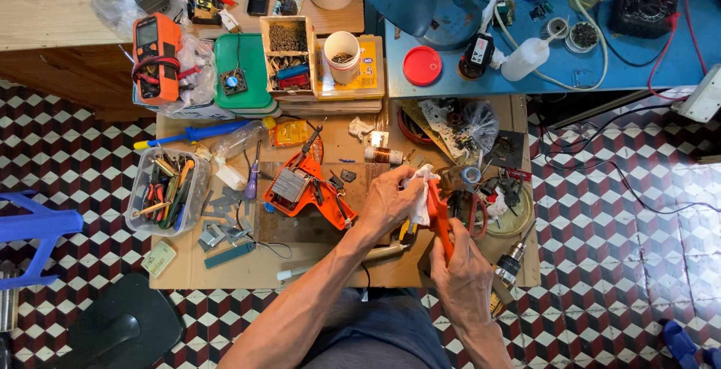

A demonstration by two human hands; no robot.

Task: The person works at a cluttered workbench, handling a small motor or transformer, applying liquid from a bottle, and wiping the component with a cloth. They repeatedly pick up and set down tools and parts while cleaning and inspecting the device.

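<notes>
Leftmost, a blue plastic stool [37,230] stands on the checkered floor [75,158], w/ a black stool seat [113,331] nearer the person. On the low table [225,267], a clear tub [141,189] holds pliers & screwdrivers; behind it an orange multimeter [156,55] lies on plastic bags, a green lid [251,76] beside it. Mid-table, an opened orange tool housing [300,189] lies on a dark board, innards showing. Left hand [387,200] is closed, pressing a white rag [419,189] against an orange shell piece [441,222]. Right hand [466,275] is clamped round that piece's lower end, holding it upright over the table's near edge, just right of centre. Right of the hands: a shallow dish [518,215] of small parts, a drill chuck [511,264] near the table edge. Behind, a blue table [661,61] carries a red lid [421,65], a white squeeze bottle [526,59] & a black meter [644,4].
</notes>
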